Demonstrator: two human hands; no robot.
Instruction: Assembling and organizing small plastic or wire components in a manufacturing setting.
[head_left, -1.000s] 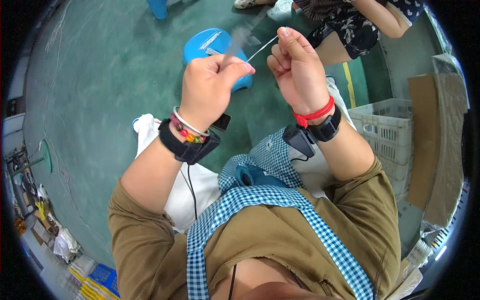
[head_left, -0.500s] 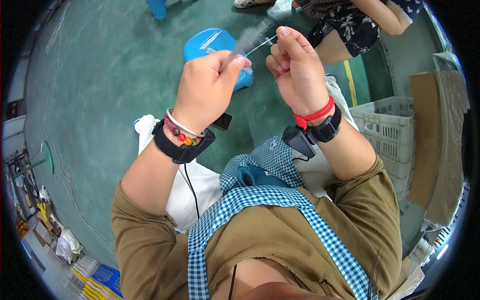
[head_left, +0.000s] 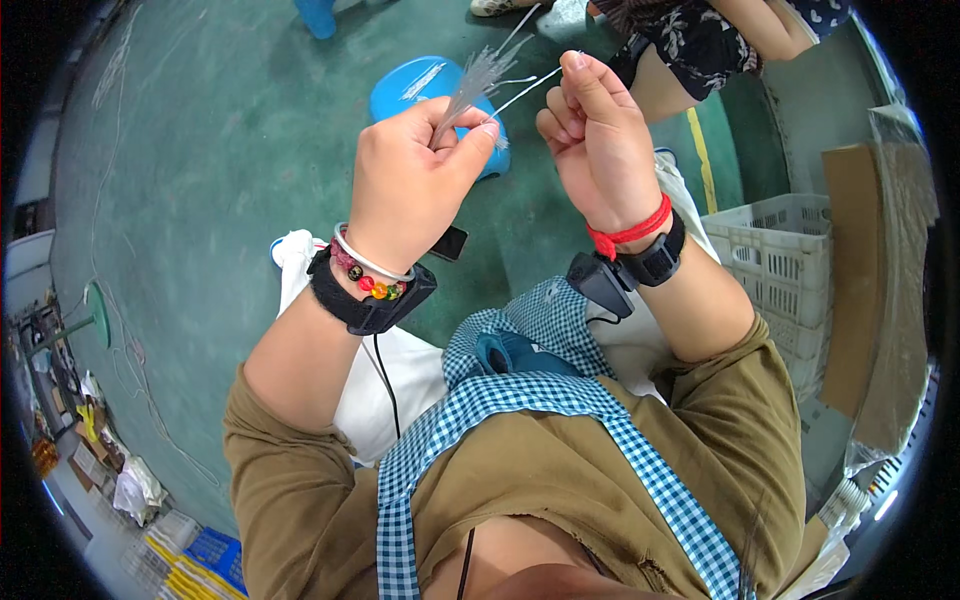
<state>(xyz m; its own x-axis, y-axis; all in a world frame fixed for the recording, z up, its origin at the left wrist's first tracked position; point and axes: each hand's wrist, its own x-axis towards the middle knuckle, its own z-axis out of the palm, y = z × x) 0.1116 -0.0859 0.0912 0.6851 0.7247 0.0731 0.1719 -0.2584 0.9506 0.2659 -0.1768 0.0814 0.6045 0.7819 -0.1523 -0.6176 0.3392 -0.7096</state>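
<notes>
My left hand is closed around a bundle of thin grey-white strands, whose loose ends fan out above the fist. A thin white cord stretches from the left thumb and forefinger across to my right hand. There the thumb and forefinger pinch its far end, with the other fingers curled in. Another white strand sticks up out of the bundle. What the strands are made of cannot be told. Behind the left hand stands a blue stool with more white strands lying on its top.
A dark phone lies beyond my left wrist. To the right stand white plastic crates and cardboard. Another person's legs are at the upper right. Loose cords trail over the green floor at the left.
The bundle was blurred by motion and now shows sharply, with its strands spread apart. Both hands keep nearly the same place and grip, and the cord is still held between them.
</notes>
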